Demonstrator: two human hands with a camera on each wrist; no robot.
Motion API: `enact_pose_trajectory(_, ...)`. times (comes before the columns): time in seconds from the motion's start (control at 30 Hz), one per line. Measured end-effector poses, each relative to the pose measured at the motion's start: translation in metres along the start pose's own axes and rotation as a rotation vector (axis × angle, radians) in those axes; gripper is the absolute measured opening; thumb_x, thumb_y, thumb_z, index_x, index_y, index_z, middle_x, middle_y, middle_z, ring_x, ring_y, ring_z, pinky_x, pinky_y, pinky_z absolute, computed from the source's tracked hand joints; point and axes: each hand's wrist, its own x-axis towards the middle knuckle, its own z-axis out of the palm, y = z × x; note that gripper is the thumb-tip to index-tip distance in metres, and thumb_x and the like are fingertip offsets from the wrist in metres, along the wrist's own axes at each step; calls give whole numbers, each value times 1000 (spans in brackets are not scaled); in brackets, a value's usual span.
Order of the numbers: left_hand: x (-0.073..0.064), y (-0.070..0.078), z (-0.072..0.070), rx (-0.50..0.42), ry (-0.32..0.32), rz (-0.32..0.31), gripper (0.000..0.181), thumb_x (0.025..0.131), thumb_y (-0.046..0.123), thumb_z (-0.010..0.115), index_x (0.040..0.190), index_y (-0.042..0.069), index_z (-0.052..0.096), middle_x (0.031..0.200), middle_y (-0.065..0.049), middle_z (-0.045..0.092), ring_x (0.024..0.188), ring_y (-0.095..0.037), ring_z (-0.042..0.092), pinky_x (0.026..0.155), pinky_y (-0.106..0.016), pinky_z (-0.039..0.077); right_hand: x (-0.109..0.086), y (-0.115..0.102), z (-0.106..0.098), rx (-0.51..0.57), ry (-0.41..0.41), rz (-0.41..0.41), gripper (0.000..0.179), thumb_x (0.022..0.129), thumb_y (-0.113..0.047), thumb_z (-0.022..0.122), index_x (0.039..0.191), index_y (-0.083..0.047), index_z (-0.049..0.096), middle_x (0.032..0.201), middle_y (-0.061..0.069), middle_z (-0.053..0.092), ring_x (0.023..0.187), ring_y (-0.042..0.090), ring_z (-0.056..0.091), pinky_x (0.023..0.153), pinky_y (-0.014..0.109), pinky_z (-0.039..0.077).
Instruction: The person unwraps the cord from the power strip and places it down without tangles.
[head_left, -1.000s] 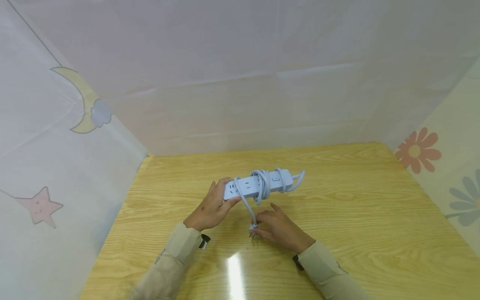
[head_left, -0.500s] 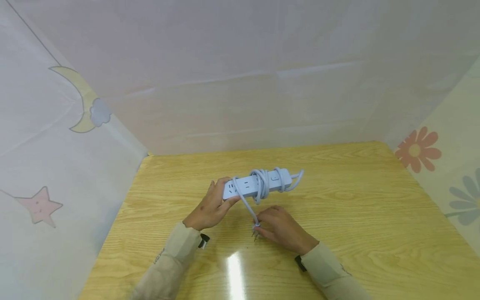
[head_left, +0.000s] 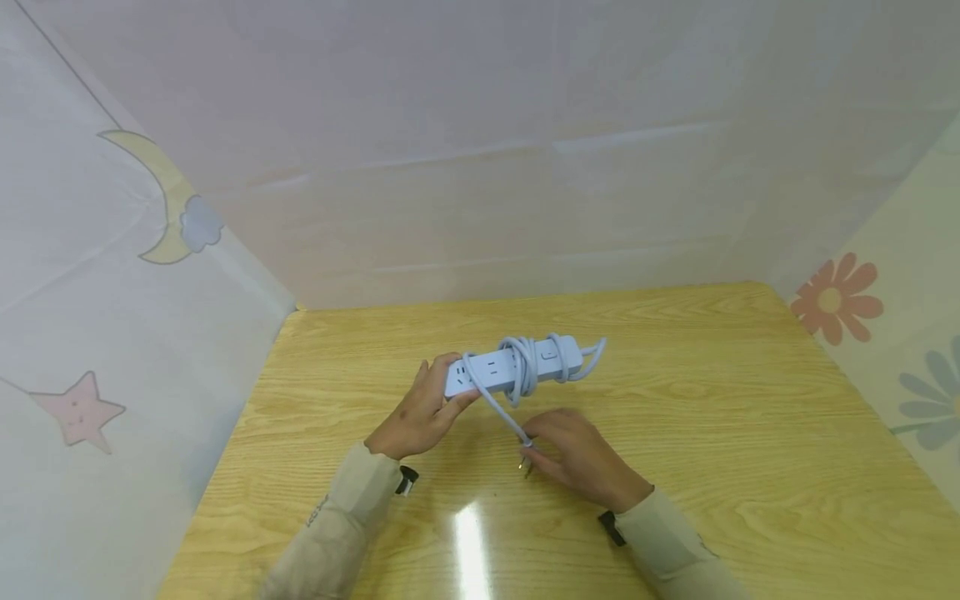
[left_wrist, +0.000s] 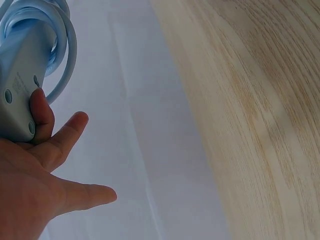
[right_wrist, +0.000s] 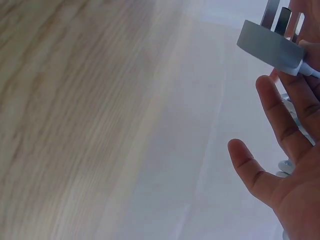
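In the head view a white power strip [head_left: 491,367] is held above the wooden table, its socket face up. Its white cord [head_left: 525,367] is coiled around the middle and loops out at the right end. My left hand [head_left: 420,412] grips the strip's left end. The left wrist view shows the strip's underside with fingers curled at its edge and other fingers stretched out. From the strip a free length of cord runs down to a plug [right_wrist: 270,47] with metal prongs. My right hand [head_left: 585,458] pinches that plug, its remaining fingers loosely spread in the right wrist view.
Below both hands lies a wood-grain table [head_left: 360,358], with a bright light reflection [head_left: 470,542] near its front. Pale fabric walls [head_left: 480,225] enclose its back and sides. The left wall bears a moon [head_left: 161,200] and a star; the right one has flowers [head_left: 832,300].
My right hand has moved slightly to the right with the plug, drawing the free cord to a flatter slant. The left hand and power strip have hardly moved.
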Motion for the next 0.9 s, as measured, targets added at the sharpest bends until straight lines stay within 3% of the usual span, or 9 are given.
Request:
enact_pose_trajectory(0.23,-1,1,-1,-1,9,1,52,105,20,53,146,-3,30,140,-16,54,134,-28,46,117,-60,0,0,0,-7,28,27,5,27,75,-6,83,98,-13,71,97,-2,73,91,16,67,82,44,52)
enact_pose_trajectory(0.6,-3,1,-3,-17,7,-21,52,106,23,52,147,-1,31,142,-16,51,137,-29,43,117,-59,-1,-2,-3,-20,11,74,38,21,81,-10,79,101,-12,73,99,-3,73,91,16,67,82,44,50)
enact_pose_trajectory(0.77,-4,0,-3,-21,6,-33,52,106,23,52,147,-1,31,141,-15,52,135,-28,45,118,-58,-1,-1,-3,-25,-5,129,10,12,93,-19,70,100,-11,75,94,-4,73,86,16,65,78,42,49)
enact_pose_trajectory(0.9,-4,-1,-3,-22,5,-35,51,106,21,52,147,-1,31,138,-14,54,132,-28,48,118,-57,-1,-1,-3,-29,-22,159,17,24,99,-29,61,99,-9,76,91,-4,72,82,14,64,77,41,49)
